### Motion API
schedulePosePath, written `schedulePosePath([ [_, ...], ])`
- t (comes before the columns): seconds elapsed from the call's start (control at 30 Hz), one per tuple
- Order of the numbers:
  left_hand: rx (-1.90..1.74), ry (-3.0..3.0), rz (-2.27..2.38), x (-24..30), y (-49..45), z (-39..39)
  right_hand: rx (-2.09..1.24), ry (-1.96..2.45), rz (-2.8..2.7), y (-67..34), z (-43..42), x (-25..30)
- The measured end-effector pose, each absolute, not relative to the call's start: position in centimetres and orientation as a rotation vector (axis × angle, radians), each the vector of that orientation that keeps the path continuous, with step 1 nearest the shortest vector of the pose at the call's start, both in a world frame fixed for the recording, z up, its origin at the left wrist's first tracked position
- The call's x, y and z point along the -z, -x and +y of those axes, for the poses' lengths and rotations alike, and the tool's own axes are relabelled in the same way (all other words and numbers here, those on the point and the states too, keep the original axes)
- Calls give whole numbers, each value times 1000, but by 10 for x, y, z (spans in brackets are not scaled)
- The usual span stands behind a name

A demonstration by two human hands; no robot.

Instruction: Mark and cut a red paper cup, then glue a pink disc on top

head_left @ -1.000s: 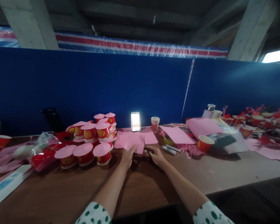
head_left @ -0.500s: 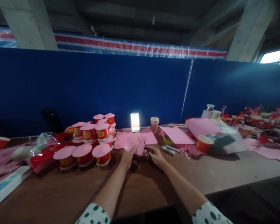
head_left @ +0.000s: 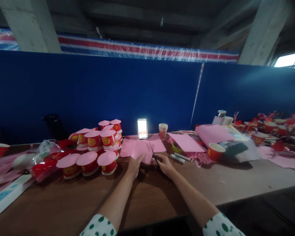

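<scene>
A sheet of pink paper (head_left: pixel 140 148) lies on the brown table in front of me. My left hand (head_left: pixel 134 165) pinches its near edge. My right hand (head_left: pixel 164 164) grips dark-handled scissors (head_left: pixel 155 158), whose blades point into the right side of the sheet. More pink sheets (head_left: pixel 157 143) lie under and behind it. A lit phone (head_left: pixel 142 128) stands just beyond the paper.
A heap of red paper cups with pink lids (head_left: pixel 95 147) sits to the left, beside a plastic bag of red cups (head_left: pixel 45 160). On the right lie marker pens (head_left: pixel 178 158), a tape roll (head_left: pixel 176 148), an open red cup (head_left: pixel 215 151) and pink sheets (head_left: pixel 186 142). A blue partition (head_left: pixel 113 95) backs the table.
</scene>
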State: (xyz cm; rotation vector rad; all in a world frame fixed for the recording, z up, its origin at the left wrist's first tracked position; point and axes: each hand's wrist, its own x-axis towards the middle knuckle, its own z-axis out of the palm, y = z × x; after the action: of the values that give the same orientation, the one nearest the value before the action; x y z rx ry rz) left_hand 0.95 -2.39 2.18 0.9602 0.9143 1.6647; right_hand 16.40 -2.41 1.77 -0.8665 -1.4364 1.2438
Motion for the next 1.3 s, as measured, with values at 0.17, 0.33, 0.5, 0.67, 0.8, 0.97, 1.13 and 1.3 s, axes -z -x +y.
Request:
schedulePosePath([
  [0.17, -1672, -942, 918, -22, -9, -24, -1227, 873, -1443, -164, -25, -18],
  [0.33, -1685, -933, 918, -22, -9, -24, -1213, 886, -1460, -165, -24, -17],
  [0.5, -1693, -939, 900, -22, -10, -24, -1189, 894, -1486, -165, -24, -17],
  [0.67, -1699, -945, 897, -20, -9, -23, -1185, 896, -1495, -166, -24, -18],
  [0.8, -1696, -941, 909, -20, -8, -24, -1191, 891, -1489, -165, -24, -18],
  [0.97, -1704, -925, 928, -22, -8, -24, -1208, 876, -1472, -164, -24, -18],
  [1.13, -1672, -909, 967, -19, -6, -22, -1217, 860, -1450, -164, -24, -18],
  [1.3, -1659, -935, 971, -17, -6, -21, -1237, 850, -1430, -163, -24, -17],
])
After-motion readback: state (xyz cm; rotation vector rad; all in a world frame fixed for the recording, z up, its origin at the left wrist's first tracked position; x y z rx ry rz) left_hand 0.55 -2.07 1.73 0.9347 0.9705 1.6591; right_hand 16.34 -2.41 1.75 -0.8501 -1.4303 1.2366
